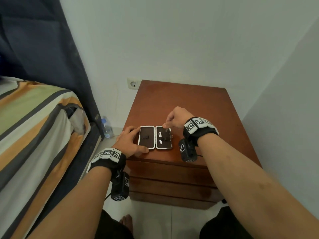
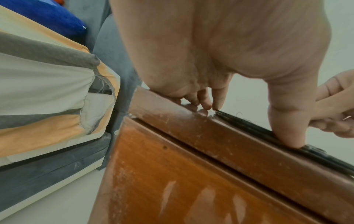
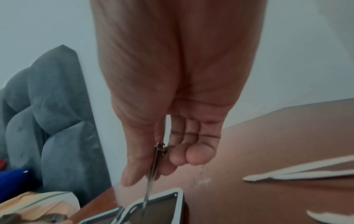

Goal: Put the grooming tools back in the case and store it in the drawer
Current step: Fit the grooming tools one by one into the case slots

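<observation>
A small white-rimmed case [image 1: 154,137] lies open flat near the front edge of a brown wooden nightstand [image 1: 189,104]. A white nail clipper [image 1: 160,136] sits in its right half; the left half holds only dark straps. My left hand [image 1: 136,139] grips the left half between the thumb at the near edge and fingers at the far corner; the left wrist view shows the thumb [image 2: 287,130] pressing on the case's dark edge [image 2: 247,125]. My right hand [image 1: 166,124] pinches a thin metal tool [image 3: 153,171], tip pointing down into the right half [image 3: 178,195].
The nightstand's drawer fronts [image 1: 169,171] below the top are closed. A bed with a striped cover [image 1: 34,126] stands at the left, with a plastic bottle [image 1: 107,126] on the floor between. A wall socket [image 1: 133,83] is behind. White walls enclose the back and right.
</observation>
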